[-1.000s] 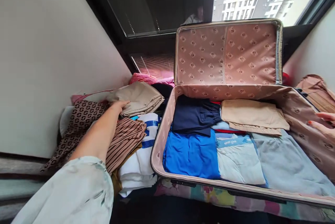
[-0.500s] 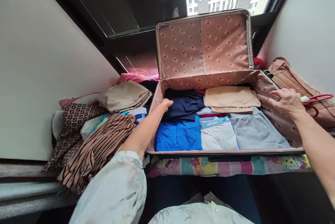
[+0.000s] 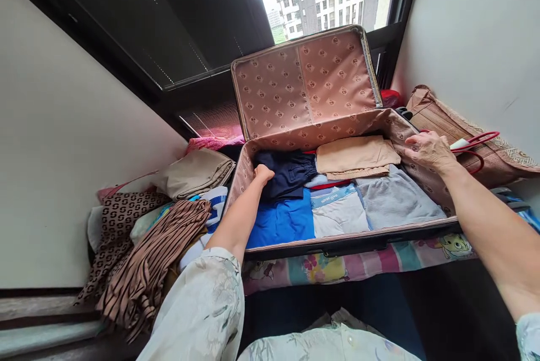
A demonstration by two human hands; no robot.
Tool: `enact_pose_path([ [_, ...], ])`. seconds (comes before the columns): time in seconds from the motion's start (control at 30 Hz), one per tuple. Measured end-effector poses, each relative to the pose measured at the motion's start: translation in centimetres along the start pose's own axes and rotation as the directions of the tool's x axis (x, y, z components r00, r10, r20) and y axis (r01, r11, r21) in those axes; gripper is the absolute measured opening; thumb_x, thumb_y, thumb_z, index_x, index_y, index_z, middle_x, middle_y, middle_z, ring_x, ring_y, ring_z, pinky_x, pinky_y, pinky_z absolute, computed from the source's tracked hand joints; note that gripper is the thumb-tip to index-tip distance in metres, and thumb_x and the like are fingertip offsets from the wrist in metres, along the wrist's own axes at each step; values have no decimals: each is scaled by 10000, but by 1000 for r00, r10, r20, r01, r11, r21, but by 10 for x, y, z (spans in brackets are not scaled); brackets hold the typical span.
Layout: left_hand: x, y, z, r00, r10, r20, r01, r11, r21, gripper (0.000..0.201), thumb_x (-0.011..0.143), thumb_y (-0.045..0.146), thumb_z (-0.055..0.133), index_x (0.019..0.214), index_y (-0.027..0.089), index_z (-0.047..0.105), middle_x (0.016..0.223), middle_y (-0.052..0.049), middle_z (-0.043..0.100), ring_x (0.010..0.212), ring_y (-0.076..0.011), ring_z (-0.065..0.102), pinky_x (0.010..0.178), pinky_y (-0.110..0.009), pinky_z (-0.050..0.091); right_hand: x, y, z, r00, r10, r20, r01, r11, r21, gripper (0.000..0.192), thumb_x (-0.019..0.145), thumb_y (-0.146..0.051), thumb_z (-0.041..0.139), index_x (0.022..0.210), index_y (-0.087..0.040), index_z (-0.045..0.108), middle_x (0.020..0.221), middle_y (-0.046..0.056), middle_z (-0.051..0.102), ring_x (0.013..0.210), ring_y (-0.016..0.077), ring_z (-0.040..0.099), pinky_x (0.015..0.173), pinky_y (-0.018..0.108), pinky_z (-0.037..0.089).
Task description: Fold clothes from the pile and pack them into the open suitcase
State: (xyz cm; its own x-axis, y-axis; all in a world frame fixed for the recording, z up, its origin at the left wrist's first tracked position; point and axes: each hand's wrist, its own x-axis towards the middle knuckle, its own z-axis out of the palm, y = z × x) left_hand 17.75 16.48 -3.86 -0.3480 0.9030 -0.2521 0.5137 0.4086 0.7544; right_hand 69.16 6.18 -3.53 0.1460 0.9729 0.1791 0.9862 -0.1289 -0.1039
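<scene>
Suitcase [image 3: 337, 240], open on a patterned bedcover [image 3: 337, 268] below the window, lid [image 3: 301, 85] upright against the sill; its long axis runs left to right across the view, slightly lower at the right, with the opening facing up and the hinge side away from the person. At far left, a loose stack of folded clothes [image 3: 143, 243] overhangs the ledge and could slide off if nudged by the sleeve. Left hand [image 3: 262, 172], fingers curled closed on the edge of the navy garment [image 3: 291, 172] in the back-left corner; a pull here could drag open its fold and ruffle the blue garment [image 3: 280, 223] beneath. Right hand [image 3: 428, 150], fingers spread, presses on the right wall's lining, holding nothing; leaning hard could buckle that soft wall inward. Just beside it, a woven bag [image 3: 464, 130] with red handles.
</scene>
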Motion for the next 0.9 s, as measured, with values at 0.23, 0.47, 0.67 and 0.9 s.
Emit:
enact_pose_path([
  [0.23,11,11,-40,993,-42,113,65,975,-212,371,599,58,815,909,148,634,682,-15,655,742,-215,685,755,-371,593,-1,2,6,998,-66,7,67,995,-71,392,1023,-360,563,1293,-117,713,1355,220,666,1262,320,459,944,442,292],
  [0.47,-4,-53,-30,968,-223,113,243,943,-226,257,599,-53,708,782,118,651,721,-68,681,817,-282,718,795,-432,597,6,-68,18,881,-347,320,403,906,-128,551,907,-357,690,1419,-161,630,1414,221,612,1280,363,505,996,459,359],
  [0.67,9,-57,-30,972,-192,139,218,952,-216,194,647,-29,727,714,138,655,814,-88,720,996,-299,722,855,-379,587,20,-169,53,759,-438,481,535,841,-78,957,779,-303,770,1642,-194,373,1457,250,534,1327,418,509,1067,536,393],
  [0.9,17,-55,-30,975,-146,166,184,952,-245,227,646,-16,765,751,153,655,903,-104,742,976,-293,723,813,-362,591,44,-195,88,801,-337,495,430,899,-85,681,850,-299,652,1518,-225,539,1377,210,600,1257,367,567,979,442,455],
])
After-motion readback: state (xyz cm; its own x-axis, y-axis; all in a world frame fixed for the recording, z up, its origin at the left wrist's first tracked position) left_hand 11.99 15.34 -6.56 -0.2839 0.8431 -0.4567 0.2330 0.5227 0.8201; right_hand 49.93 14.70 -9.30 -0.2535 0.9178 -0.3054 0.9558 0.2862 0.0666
